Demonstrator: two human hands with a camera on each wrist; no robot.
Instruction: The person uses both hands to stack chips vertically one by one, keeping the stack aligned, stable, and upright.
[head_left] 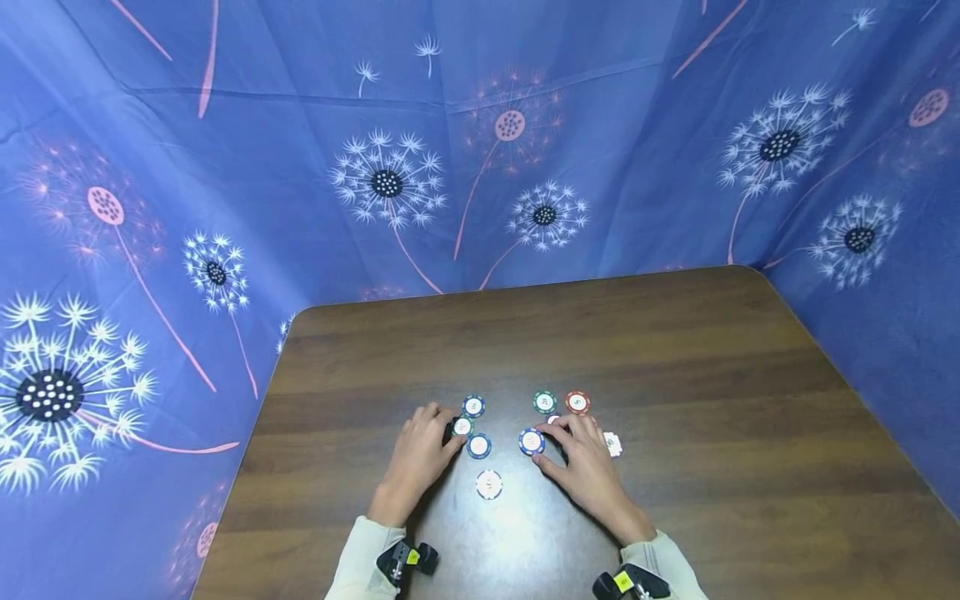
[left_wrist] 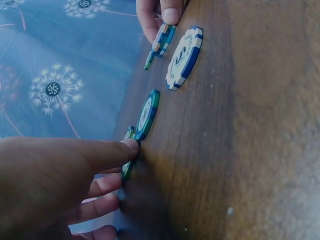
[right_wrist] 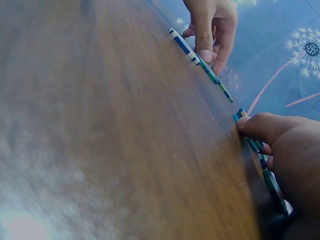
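My left hand (head_left: 422, 454) pinches a green-edged poker chip (head_left: 462, 427) between thumb and fingers on the table. Close around that chip lie a blue poker chip (head_left: 473, 406) behind it and another blue-edged chip (head_left: 478, 447) in front of it. In the left wrist view the thumb lies at the edge of the held green chip (left_wrist: 127, 169). Across a small gap, my right hand (head_left: 588, 467) grips a blue and white poker chip (head_left: 532, 442) with thumb and fingertips. In the right wrist view, the right thumb covers part of that chip (right_wrist: 236, 118).
A white poker chip (head_left: 489, 484) lies between the hands, nearer the body. Beyond the right hand are a green chip (head_left: 544, 402) and a red chip (head_left: 577, 402); a white chip (head_left: 613, 444) shows at its right. The brown table (head_left: 750, 433) meets a blue dandelion-patterned cloth (head_left: 637, 200).
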